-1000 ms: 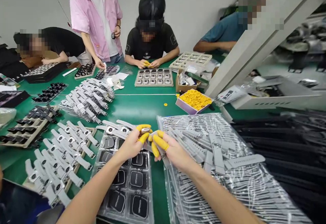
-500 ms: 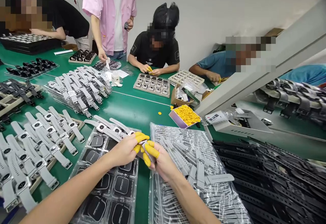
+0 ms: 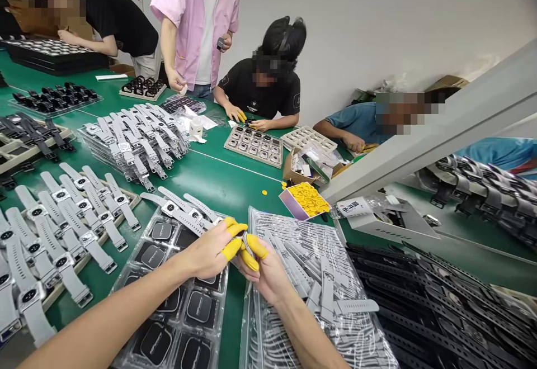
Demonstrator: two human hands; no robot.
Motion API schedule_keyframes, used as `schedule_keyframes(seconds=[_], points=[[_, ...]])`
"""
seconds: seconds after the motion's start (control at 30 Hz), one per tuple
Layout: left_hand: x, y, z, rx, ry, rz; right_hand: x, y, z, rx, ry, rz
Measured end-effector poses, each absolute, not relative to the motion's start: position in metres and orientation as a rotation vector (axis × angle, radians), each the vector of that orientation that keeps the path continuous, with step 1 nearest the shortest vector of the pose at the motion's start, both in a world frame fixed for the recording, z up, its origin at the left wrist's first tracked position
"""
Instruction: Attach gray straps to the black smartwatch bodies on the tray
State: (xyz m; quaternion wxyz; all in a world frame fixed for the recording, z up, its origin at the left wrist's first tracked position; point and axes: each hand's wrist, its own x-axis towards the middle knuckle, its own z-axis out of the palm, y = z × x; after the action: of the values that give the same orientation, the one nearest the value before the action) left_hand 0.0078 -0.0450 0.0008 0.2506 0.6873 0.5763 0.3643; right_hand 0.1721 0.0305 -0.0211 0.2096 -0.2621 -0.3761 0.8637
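Yellow rubbery covers (image 3: 257,246) on fingertips of both hands, perhaps for grip or to keep prints off. Left hand (image 3: 210,252) and right hand (image 3: 269,272) meet at the far right edge of the clear tray (image 3: 220,316), landmark for these notes. Both in a narrow pinch on one small grey piece (image 3: 245,239), presumably steadied from two sides because so slight a part needs control at each end. Fingers hide most of it; cannot tell whether a watch case is joined on.

Clear tray: moulded cells, black square pieces (image 3: 199,306) seated in them. Grey-strapped watches (image 3: 182,212) lie across its far end, likely parked there within the left hand's reach.

Just right of the tray: clear bag (image 3: 250,324) packed with rows of grey straps; loose straps (image 3: 328,288) strewn on top, probably handy for the right hand. Left of the tray: beige tray (image 3: 134,202) of similar watches, slanted and overlapping, likely to save room. Beyond the tray, leftward: stacked clear trays (image 3: 103,158), more watches on top. Beyond it, rightward: small box (image 3: 291,204) heaped with spare covers (image 3: 309,197); behind that, a carton (image 3: 289,168) of plastic packaging. Well right of the tray, past the bag: black straps (image 3: 419,302), layered. Green desk (image 3: 205,176) beneath.
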Motion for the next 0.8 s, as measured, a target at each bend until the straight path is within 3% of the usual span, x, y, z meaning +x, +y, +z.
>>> schedule_keyframes(seconds=[0.37, 0.6, 0.8], points=[[0.004, -0.044, -0.004, 1.926, 1.62, 0.931, 0.174, 0.028, -0.02, -0.836, -1.182, 2.386], [0.0, -0.039, -0.01, 1.478, 1.432, 1.287, 0.175, 0.027, -0.017, -0.809, -1.294, 2.183], [-0.001, -0.031, -0.005, 0.861, 1.173, 1.594, 0.176, 0.028, -0.013, -0.836, -1.374, 2.43]])
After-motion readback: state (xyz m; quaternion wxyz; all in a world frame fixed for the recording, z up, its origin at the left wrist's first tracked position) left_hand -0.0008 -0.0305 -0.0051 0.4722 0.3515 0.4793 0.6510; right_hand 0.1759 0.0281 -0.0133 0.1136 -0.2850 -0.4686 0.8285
